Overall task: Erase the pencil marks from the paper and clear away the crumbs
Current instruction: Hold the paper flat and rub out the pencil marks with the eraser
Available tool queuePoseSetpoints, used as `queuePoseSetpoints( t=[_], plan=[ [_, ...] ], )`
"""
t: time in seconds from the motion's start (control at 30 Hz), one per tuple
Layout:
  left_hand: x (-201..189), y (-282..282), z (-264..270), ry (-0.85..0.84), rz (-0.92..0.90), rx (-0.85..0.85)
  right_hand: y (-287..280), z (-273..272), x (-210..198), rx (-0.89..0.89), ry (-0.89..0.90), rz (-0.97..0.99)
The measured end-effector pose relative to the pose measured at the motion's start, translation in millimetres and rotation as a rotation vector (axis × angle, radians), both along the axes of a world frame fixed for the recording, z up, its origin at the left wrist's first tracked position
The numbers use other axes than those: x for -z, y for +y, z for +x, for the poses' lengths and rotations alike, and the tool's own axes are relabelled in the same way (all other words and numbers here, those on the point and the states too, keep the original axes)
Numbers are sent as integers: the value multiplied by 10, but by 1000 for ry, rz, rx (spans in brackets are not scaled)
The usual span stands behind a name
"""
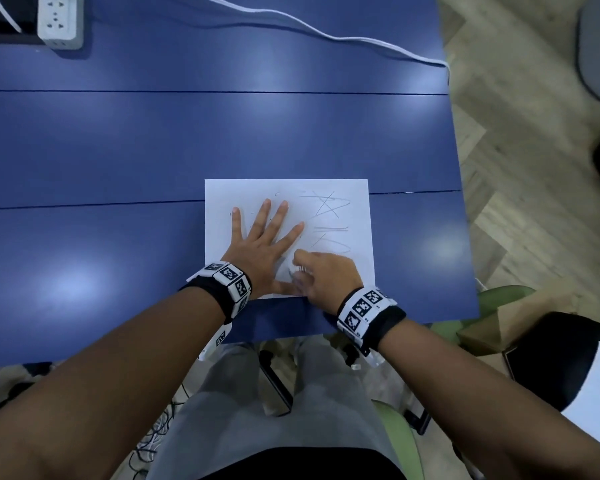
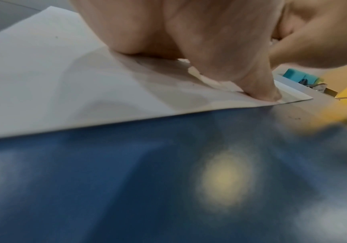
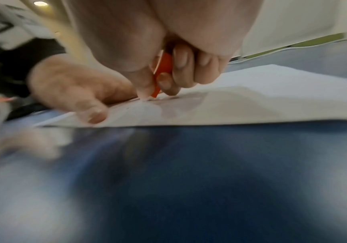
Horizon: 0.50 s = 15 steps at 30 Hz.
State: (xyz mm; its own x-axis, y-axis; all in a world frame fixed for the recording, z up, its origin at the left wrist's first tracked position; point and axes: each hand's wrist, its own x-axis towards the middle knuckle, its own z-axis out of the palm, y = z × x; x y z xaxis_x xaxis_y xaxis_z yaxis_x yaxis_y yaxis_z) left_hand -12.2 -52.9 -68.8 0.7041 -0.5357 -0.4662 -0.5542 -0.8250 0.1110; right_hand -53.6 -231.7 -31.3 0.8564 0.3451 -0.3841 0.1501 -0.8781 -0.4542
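A white sheet of paper [image 1: 357, 271] lies near the front edge of the blue table [image 1: 153, 150], with pencil scribbles [image 1: 328, 206] on its right half. My left hand [image 1: 262, 244] lies flat on the sheet's left half, fingers spread, thumb [image 2: 262, 88] pressing near the front edge. My right hand [image 1: 321, 277] sits beside it at the sheet's lower middle, blurred. Its thumb and fingers pinch an eraser in an orange sleeve [image 3: 162, 72], the eraser's white tip touching the paper [image 3: 251, 105]. A few small dark crumbs [image 1: 277, 194] dot the sheet.
A white power strip [image 1: 60, 20] stands at the far left corner, and a white cable [image 1: 326, 32] runs across the back to the table's right edge. Beyond that edge are wood floor, a green chair [image 1: 499, 296] and a dark bag with a notebook [image 1: 575, 375].
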Motion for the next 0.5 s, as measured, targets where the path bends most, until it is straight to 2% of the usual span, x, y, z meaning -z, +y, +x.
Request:
queuePoseSetpoints(
  t=[0.17,0.27,0.33,0.5],
  plan=[
    [-17,-1,9,12,-14,-4,-37,101,17,171,-54,6],
    [9,-2,-3,-4,-9,-4,35,-74,-17,18,22,-4],
    [13,-3,0,-10,-15,-1,-6,-36,-32,-16,35,-21],
    [-5,1,8,2,-16,-1,-102,162,8,173,-45,-27]
  ],
)
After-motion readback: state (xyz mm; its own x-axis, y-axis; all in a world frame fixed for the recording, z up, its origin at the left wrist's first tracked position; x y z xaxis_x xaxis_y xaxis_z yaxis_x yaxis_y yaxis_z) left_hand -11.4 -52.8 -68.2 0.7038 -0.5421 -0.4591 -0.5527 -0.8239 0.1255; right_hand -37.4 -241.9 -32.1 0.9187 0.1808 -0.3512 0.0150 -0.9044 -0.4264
